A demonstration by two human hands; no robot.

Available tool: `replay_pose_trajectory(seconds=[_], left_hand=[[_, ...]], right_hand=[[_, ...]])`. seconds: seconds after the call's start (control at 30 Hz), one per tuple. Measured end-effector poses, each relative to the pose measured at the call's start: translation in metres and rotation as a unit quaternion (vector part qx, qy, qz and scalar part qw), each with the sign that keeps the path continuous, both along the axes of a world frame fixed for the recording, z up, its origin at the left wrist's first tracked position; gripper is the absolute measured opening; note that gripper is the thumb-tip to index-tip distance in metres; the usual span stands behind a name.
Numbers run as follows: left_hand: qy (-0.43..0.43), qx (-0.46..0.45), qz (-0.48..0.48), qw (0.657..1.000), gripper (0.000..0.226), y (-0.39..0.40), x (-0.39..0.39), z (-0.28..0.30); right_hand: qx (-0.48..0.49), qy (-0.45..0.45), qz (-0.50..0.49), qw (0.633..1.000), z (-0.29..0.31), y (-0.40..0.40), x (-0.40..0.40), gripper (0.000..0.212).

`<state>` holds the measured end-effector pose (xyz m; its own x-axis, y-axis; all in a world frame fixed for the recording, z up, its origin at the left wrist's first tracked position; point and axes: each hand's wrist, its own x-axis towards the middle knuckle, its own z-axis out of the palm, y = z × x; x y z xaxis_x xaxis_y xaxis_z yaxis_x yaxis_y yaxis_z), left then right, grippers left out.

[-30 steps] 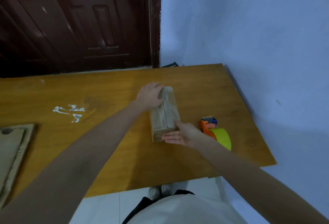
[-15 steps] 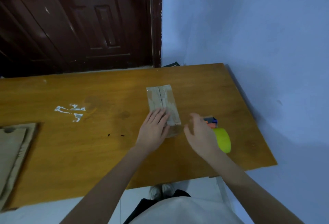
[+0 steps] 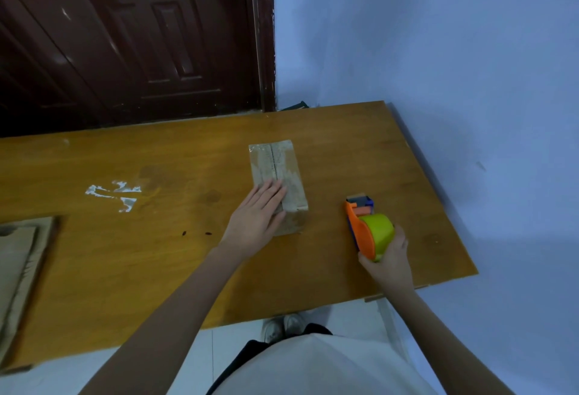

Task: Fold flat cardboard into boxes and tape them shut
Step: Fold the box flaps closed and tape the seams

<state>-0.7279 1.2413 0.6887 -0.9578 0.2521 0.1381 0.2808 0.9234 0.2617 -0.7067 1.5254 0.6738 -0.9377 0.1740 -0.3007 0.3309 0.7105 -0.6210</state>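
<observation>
A small brown cardboard box (image 3: 282,169) lies on the wooden table (image 3: 156,253), with clear tape along its top seam. My left hand (image 3: 255,220) rests flat on the box's near left corner, fingers straight. To the right, an orange tape dispenser (image 3: 365,225) with a yellow-green roll stands on the table. My right hand (image 3: 388,259) grips the dispenser from its near side, fingers curled round the roll.
A stack of flat cardboard (image 3: 18,272) lies at the table's left edge. White tape scraps (image 3: 116,195) stick to the tabletop left of the box. A dark wooden door (image 3: 125,34) stands behind the table, and a blue wall (image 3: 438,65) runs along its right side.
My left hand slid from the box's far end to its near corner. My right hand left the box, moved right and took hold of the tape dispenser.
</observation>
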Motion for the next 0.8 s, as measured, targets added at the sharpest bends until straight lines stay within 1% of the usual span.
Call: replay_pose_trajectory(seconds=[0.07,0.23,0.27,0.37,0.47,0.6,0.7,0.8], left_hand=[[0.007,0.000,-0.004,1.000,0.061,0.000,-0.002,0.001],[0.022,0.006,-0.013,1.000,0.061,0.000,-0.003,0.005],[0.022,0.007,-0.015,1.000,0.061,0.000,-0.004,0.005],[0.031,0.002,-0.018,0.999,0.060,-0.001,-0.005,0.005],[0.037,-0.002,-0.021,0.999,0.061,0.003,-0.006,0.007],[0.060,-0.008,-0.049,0.997,0.064,0.015,-0.009,0.016],[0.094,-0.007,-0.090,0.991,0.066,0.032,-0.014,0.026],[0.127,-0.001,-0.146,0.981,0.076,0.057,-0.020,0.040]], right_hand=[[-0.035,0.018,-0.013,0.999,-0.002,0.000,-0.001,0.098],[-0.052,0.024,-0.042,0.998,-0.009,0.009,-0.006,0.089],[-0.059,0.025,-0.042,0.997,-0.010,0.010,-0.007,0.083],[-0.078,0.030,-0.046,0.995,-0.009,0.011,-0.010,0.053],[-0.094,0.043,-0.073,0.992,-0.003,0.011,-0.013,0.042],[-0.128,0.067,-0.110,0.983,0.019,0.011,-0.016,0.032],[-0.161,0.107,-0.104,0.976,0.044,0.012,-0.019,0.026],[-0.187,0.130,-0.100,0.968,0.074,0.011,-0.026,0.022]])
